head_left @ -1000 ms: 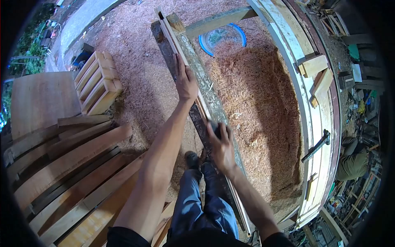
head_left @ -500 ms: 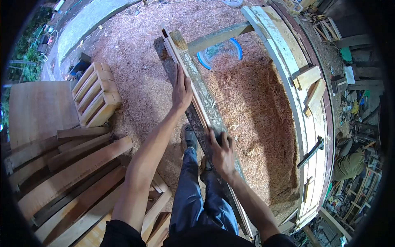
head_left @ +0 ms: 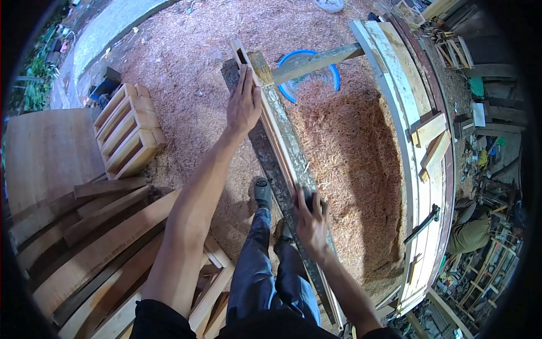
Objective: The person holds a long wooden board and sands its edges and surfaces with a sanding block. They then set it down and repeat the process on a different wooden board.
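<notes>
I am looking down at my own two bare arms over a long, narrow wooden strip (head_left: 280, 144) that lies along a weathered, paint-flecked beam (head_left: 293, 158) running away from me. My left hand (head_left: 244, 104) is stretched far forward, its fingers (head_left: 247, 79) straight and spread flat on the strip near its far end, pressing on it rather than wrapping around it. My right hand (head_left: 309, 217) is much closer to my body, fingers curled shut around a small dark block (head_left: 309, 199) that rests on the strip; I cannot tell what the block is. Below the beam I see my legs in dark blue trousers (head_left: 265, 271) and a dark shoe (head_left: 262, 192), standing on ground thick with wood shavings (head_left: 350, 152). A blue basin (head_left: 316, 76) half full of shavings sits under a crossbeam past the far end. To my left, rough planks (head_left: 96, 248) lean in a stack, with a slatted wooden frame (head_left: 127, 130) lying beyond them. To my right runs a long white-painted board (head_left: 406, 130) with wooden blocks resting on it.
</notes>
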The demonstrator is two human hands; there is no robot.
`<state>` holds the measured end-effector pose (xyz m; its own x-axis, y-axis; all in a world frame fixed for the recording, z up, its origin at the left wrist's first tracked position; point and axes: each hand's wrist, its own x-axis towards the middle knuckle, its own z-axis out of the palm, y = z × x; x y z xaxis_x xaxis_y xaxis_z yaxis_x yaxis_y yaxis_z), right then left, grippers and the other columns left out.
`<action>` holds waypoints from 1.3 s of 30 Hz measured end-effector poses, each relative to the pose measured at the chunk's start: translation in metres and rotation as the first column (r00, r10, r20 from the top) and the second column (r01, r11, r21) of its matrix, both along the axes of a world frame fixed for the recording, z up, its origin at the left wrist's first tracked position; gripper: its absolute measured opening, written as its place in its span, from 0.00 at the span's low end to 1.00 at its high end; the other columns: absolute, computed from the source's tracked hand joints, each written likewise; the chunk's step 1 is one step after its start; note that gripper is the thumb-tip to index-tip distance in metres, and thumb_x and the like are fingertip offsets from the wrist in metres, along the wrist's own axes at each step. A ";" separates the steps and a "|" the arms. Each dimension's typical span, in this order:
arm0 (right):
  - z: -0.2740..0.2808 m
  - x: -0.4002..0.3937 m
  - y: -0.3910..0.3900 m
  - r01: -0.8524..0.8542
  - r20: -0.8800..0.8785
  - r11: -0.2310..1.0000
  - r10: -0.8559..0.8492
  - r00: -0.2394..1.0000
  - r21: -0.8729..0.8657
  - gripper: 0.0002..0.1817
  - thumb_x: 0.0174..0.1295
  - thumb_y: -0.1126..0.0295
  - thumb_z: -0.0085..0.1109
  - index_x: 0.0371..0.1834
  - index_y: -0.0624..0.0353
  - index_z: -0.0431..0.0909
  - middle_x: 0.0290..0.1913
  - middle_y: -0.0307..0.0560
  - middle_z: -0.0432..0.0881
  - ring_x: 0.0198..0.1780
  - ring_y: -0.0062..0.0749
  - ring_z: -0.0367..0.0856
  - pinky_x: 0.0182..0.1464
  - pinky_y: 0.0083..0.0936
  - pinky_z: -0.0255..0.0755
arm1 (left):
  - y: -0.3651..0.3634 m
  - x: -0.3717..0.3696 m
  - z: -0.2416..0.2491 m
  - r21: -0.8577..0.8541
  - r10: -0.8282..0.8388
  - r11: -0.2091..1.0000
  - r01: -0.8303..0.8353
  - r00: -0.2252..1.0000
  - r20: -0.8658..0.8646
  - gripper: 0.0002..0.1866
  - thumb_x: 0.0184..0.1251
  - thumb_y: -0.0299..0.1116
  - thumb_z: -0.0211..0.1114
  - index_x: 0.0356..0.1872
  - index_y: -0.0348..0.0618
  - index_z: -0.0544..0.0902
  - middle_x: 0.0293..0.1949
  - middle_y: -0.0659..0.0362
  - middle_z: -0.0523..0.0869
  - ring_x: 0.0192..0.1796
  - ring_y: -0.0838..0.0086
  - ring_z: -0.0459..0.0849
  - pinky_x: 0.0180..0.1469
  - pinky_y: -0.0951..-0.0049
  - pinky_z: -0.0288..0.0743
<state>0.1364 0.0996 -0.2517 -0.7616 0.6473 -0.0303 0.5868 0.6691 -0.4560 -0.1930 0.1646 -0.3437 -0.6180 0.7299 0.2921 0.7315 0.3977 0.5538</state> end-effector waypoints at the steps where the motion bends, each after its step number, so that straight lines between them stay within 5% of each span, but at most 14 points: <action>1: -0.003 -0.032 0.016 -0.023 -0.031 0.999 0.024 0.999 0.033 0.28 0.61 0.78 0.60 0.68 0.55 0.73 0.62 0.70 0.72 0.55 0.59 0.73 0.55 0.49 0.71 | 0.002 0.002 -0.001 0.016 0.010 1.000 -0.010 1.000 0.000 0.28 0.78 0.41 0.47 0.75 0.44 0.59 0.77 0.53 0.59 0.72 0.57 0.68 0.69 0.60 0.69; 7: -0.038 -0.145 0.077 -0.028 -0.123 0.987 0.048 0.991 0.157 0.32 0.59 0.76 0.58 0.71 0.50 0.69 0.62 0.67 0.71 0.54 0.54 0.72 0.55 0.44 0.71 | -0.006 -0.012 0.032 -0.091 -0.048 0.994 0.062 0.988 0.149 0.29 0.76 0.40 0.52 0.74 0.44 0.60 0.76 0.53 0.60 0.67 0.55 0.75 0.59 0.61 0.80; 9: -0.015 -0.120 0.066 -0.034 -0.085 0.996 0.041 0.996 0.081 0.29 0.67 0.71 0.57 0.73 0.50 0.67 0.58 0.69 0.75 0.50 0.54 0.76 0.47 0.43 0.72 | -0.006 -0.031 0.038 -0.190 -0.073 0.976 0.109 0.980 0.186 0.30 0.75 0.41 0.54 0.75 0.45 0.60 0.76 0.54 0.61 0.68 0.55 0.73 0.62 0.61 0.78; 10: -0.018 -0.089 0.053 -0.094 -0.023 0.984 0.099 0.995 0.150 0.30 0.66 0.71 0.58 0.73 0.51 0.67 0.56 0.70 0.77 0.54 0.58 0.76 0.49 0.44 0.73 | -0.004 -0.042 0.023 -0.110 -0.116 0.987 0.116 0.993 0.011 0.31 0.74 0.43 0.55 0.74 0.46 0.62 0.75 0.54 0.63 0.71 0.56 0.70 0.65 0.61 0.75; 13: -0.008 -0.001 0.011 -0.082 0.084 0.996 0.078 0.993 0.036 0.29 0.64 0.70 0.61 0.71 0.53 0.70 0.59 0.78 0.73 0.53 0.66 0.75 0.56 0.53 0.72 | 0.003 -0.059 0.020 -0.126 -0.179 0.974 0.188 0.981 0.081 0.30 0.74 0.44 0.56 0.73 0.45 0.64 0.74 0.54 0.65 0.73 0.57 0.66 0.69 0.61 0.72; 14: -0.004 -0.005 0.010 -0.035 0.113 0.999 0.036 0.993 -0.013 0.29 0.64 0.71 0.61 0.71 0.54 0.70 0.60 0.78 0.72 0.54 0.66 0.74 0.55 0.52 0.72 | 0.003 -0.055 0.019 -0.099 -0.147 0.984 0.147 0.989 0.011 0.27 0.75 0.42 0.55 0.72 0.46 0.66 0.74 0.58 0.66 0.67 0.57 0.75 0.62 0.61 0.78; 17: -0.002 -0.049 0.027 -0.044 0.096 0.999 0.041 0.995 0.031 0.31 0.62 0.75 0.61 0.71 0.54 0.69 0.61 0.76 0.72 0.54 0.64 0.74 0.53 0.49 0.73 | 0.004 -0.052 0.038 -0.120 -0.077 0.985 0.127 0.932 0.354 0.25 0.75 0.36 0.53 0.71 0.52 0.68 0.73 0.65 0.68 0.56 0.58 0.84 0.53 0.62 0.83; 20: -0.026 -0.136 0.070 -0.056 -0.058 0.984 0.066 0.996 0.169 0.30 0.64 0.73 0.59 0.72 0.53 0.69 0.58 0.69 0.74 0.50 0.54 0.75 0.54 0.46 0.68 | 0.000 -0.064 0.025 -0.128 -0.125 0.979 0.160 0.962 0.245 0.28 0.71 0.27 0.53 0.71 0.60 0.68 0.72 0.70 0.69 0.46 0.59 0.88 0.44 0.63 0.85; 21: -0.027 -0.167 0.086 -0.041 -0.001 0.986 0.041 0.999 0.164 0.35 0.57 0.78 0.57 0.73 0.51 0.67 0.59 0.66 0.74 0.49 0.53 0.73 0.53 0.44 0.72 | 0.001 -0.071 0.032 -0.179 -0.142 0.965 0.190 0.958 0.251 0.30 0.68 0.25 0.53 0.71 0.61 0.68 0.72 0.71 0.69 0.45 0.59 0.88 0.43 0.63 0.85; 23: -0.041 -0.218 0.116 -0.028 -0.087 0.990 0.040 0.995 0.142 0.35 0.58 0.75 0.56 0.73 0.45 0.66 0.64 0.69 0.70 0.52 0.61 0.73 0.59 0.45 0.71 | -0.003 -0.078 0.050 -0.286 -0.171 0.925 0.251 0.945 0.278 0.35 0.63 0.21 0.53 0.72 0.63 0.67 0.72 0.72 0.69 0.43 0.60 0.88 0.41 0.64 0.85; 25: -0.037 -0.223 0.117 -0.034 -0.095 0.978 0.054 0.994 0.205 0.25 0.68 0.68 0.54 0.69 0.53 0.70 0.59 0.66 0.75 0.51 0.56 0.76 0.54 0.46 0.68 | -0.004 -0.088 0.055 -0.360 -0.238 0.887 0.289 0.954 0.181 0.38 0.60 0.18 0.53 0.73 0.65 0.67 0.72 0.73 0.68 0.41 0.61 0.88 0.38 0.66 0.85; 31: -0.018 -0.062 0.034 -0.048 0.063 0.996 0.043 0.997 0.081 0.33 0.62 0.75 0.60 0.73 0.50 0.66 0.65 0.71 0.66 0.51 0.59 0.72 0.50 0.48 0.76 | -0.004 -0.093 0.048 -0.427 -0.246 0.848 0.313 0.947 0.207 0.40 0.60 0.18 0.54 0.73 0.69 0.65 0.74 0.77 0.64 0.37 0.70 0.88 0.31 0.72 0.83; 36: -0.026 -0.118 0.058 -0.035 0.016 0.991 0.033 0.999 0.129 0.36 0.57 0.79 0.60 0.73 0.50 0.67 0.63 0.65 0.68 0.49 0.55 0.72 0.48 0.45 0.74 | -0.003 -0.091 0.051 -0.512 -0.184 0.805 0.298 0.947 0.262 0.40 0.60 0.20 0.56 0.74 0.70 0.64 0.73 0.76 0.67 0.41 0.67 0.88 0.35 0.70 0.86; 39: -0.043 -0.205 0.106 -0.062 -0.010 0.965 0.067 0.998 0.253 0.36 0.59 0.76 0.56 0.74 0.44 0.64 0.64 0.66 0.70 0.50 0.56 0.72 0.51 0.46 0.72 | -0.009 -0.089 0.033 -0.272 -0.253 0.916 0.295 0.951 0.179 0.42 0.59 0.20 0.57 0.74 0.70 0.63 0.72 0.76 0.68 0.43 0.64 0.89 0.39 0.68 0.87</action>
